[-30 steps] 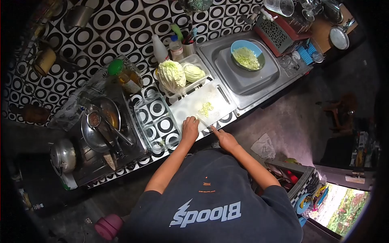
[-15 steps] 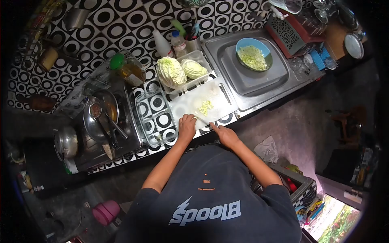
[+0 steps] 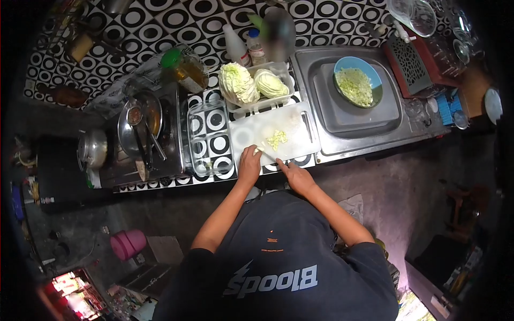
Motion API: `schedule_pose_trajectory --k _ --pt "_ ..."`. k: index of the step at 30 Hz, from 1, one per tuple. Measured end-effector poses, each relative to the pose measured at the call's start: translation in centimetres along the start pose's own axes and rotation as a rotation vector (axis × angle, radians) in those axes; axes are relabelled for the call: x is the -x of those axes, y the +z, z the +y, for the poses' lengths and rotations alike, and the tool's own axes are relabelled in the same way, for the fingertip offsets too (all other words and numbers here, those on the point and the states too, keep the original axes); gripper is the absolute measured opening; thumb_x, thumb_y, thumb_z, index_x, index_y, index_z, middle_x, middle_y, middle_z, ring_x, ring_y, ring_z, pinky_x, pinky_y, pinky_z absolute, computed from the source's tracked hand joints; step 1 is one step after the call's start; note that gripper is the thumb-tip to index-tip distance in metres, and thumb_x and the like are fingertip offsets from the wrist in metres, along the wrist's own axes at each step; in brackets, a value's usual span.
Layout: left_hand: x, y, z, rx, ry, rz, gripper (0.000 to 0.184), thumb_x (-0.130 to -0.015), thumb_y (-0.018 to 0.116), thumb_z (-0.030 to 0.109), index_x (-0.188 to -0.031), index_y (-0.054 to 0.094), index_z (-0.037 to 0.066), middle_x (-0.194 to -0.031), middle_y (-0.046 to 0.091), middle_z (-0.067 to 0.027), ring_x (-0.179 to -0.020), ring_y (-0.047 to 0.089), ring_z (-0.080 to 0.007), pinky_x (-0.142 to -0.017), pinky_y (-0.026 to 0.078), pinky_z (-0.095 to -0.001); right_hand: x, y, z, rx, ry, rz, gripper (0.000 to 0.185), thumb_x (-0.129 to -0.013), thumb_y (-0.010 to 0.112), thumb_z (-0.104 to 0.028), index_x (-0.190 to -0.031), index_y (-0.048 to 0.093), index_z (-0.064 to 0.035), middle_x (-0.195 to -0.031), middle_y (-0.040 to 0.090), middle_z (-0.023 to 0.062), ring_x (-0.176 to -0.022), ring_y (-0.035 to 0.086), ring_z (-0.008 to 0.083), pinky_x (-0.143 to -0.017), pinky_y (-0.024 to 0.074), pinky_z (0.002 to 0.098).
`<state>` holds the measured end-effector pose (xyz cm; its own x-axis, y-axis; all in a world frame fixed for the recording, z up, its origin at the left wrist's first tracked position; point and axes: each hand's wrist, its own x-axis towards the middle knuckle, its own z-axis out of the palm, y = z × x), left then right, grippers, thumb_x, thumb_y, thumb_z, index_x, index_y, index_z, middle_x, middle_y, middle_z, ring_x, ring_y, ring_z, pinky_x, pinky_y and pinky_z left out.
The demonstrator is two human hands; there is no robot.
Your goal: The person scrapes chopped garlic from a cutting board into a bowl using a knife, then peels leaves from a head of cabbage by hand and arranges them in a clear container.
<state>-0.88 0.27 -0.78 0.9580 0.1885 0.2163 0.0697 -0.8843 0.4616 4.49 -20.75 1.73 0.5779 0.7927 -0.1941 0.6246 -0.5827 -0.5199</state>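
Knife and cabbage on the bench, centre of the frame. The knife point(image 3: 269, 155) lies slantwise above the lower edge of the white board point(image 3: 243, 134), its long axis running from lower right, at the handle, to upper left, where the blade points toward the left hand point(image 3: 249, 165). The fingers of the right hand point(image 3: 295, 176) are closed around the handle; the blade extends beyond them into the gap between the hands. The left fingers are curled over a pale cabbage piece point(image 3: 257, 150) at the board's lower left, just beside the blade. Chopped cabbage point(image 3: 277, 139) forms a small heap above the knife, apart from both hands. The bowl point(image 3: 361, 64), upper right, holds more. Compared with half a second earlier, the view has turned: the bench's front edge runs more nearly level and the bowl appears farther right, while both grips are unchanged.
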Motion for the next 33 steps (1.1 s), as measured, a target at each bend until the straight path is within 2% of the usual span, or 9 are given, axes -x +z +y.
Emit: schedule_pose_trajectory --k 3,7,10,13,18,28,31,33 --pt "0.4 0.0 1.2 -0.076 -0.058 0.019 0.023 -0.08 0.061 0.0 -0.102 0.069 -0.001 -0.116 0.059 -0.015 -0.111 0.055 -0.0324 -0.094 0.044 -0.0434 -0.3 -0.7 0.6 -0.002 -0.031 -0.02 0.069 -0.085 0.048 0.003 -0.151 0.033 -0.0114 -0.096 0.06 0.0215 -0.085 0.065 0.0369 -0.072 0.0534 0.0437" --pt "0.8 0.3 2.2 -0.103 -0.146 -0.029 0.035 -0.075 0.064 -0.001 -0.111 0.066 -0.002 -0.123 0.057 -0.018 -0.118 0.052 -0.0336 -0.098 0.042 -0.0443 -0.8 -0.5 1.9 0.002 -0.101 0.002 0.068 -0.086 0.047 0.002 -0.151 0.033 -0.0113 -0.094 0.059 0.0204 -0.082 0.064 0.0365 -0.071 0.0531 0.044" --pt "1.1 0.8 2.3 -0.121 -0.17 -0.03 0.039 -0.076 0.063 -0.001 -0.114 0.065 -0.003 -0.129 0.055 -0.0198 -0.121 0.051 -0.034 -0.101 0.041 -0.0445 -1.2 -0.9 2.0 0.031 -0.097 -0.015 0.061 -0.088 0.048 -0.002 -0.147 0.039 -0.0102 -0.092 0.059 0.0183 -0.084 0.065 0.0339 -0.073 0.054 0.0427" --pt "1.5 1.1 2.4 -0.131 -0.176 -0.041 0.042 -0.077 0.061 -0.001 -0.118 0.063 -0.005 -0.135 0.053 -0.022 -0.126 0.049 -0.0353 -0.105 0.039 -0.0452 -1.6 -1.1 2.4 0.012 -0.113 -0.036 0.069 -0.086 0.048 0.001 -0.151 0.033 -0.0137 -0.092 0.058 0.0193 -0.081 0.064 0.0361 -0.07 0.0531 0.0441" --pt "2.0 1.1 2.7 -0.134 -0.175 -0.038 0.047 -0.077 0.059 0.001 -0.123 0.06 -0.006 -0.14 0.049 -0.0253 -0.134 0.044 -0.0381 -0.111 0.034 -0.047 -2.1 -1.3 2.8 0.032 -0.129 -0.077 0.069 -0.085 0.048 0.001 -0.151 0.033 -0.0145 -0.092 0.058 0.0198 -0.08 0.064 0.0366 -0.07 0.0532 0.0443" --pt "2.3 1.0 3.1 -0.124 -0.221 -0.056 0.051 -0.079 0.056 0.005 -0.129 0.058 -0.003 -0.145 0.045 -0.0249 -0.14 0.036 -0.0393 -0.115 0.028 -0.0503 -3.6 -1.4 3.9 0.061 -0.169 -0.123 0.068 -0.084 0.049 0.0 -0.15 0.036 -0.0122 -0.089 0.064 0.0217 -0.079 0.066 0.0383 -0.071 0.0538 0.0455" --pt "2.4 1.1 2.9 -0.103 -0.225 -0.055 0.051 -0.079 0.055 0.007 -0.13 0.058 -0.003 -0.146 0.044 -0.0245 -0.141 0.035 -0.038 -0.115 0.027 -0.0505 -4.5 -1.9 4.2 0.1 -0.175 -0.178 0.067 -0.084 0.05 -0.001 -0.149 0.038 -0.0108 -0.085 0.065 0.0208 -0.078 0.066 0.0382 -0.071 0.0536 0.0455" --pt "2.6 1.1 2.8 -0.085 -0.23 -0.054 0.052 -0.08 0.055 0.007 -0.131 0.057 -0.002 -0.146 0.044 -0.0242 -0.141 0.035 -0.0366 -0.115 0.026 -0.0503 -5.0 -3.0 4.1 0.134 -0.163 -0.258 0.067 -0.084 0.051 -0.002 -0.149 0.036 -0.0092 -0.089 0.066 0.0213 -0.081 0.067 0.0374 -0.072 0.0543 0.0447"
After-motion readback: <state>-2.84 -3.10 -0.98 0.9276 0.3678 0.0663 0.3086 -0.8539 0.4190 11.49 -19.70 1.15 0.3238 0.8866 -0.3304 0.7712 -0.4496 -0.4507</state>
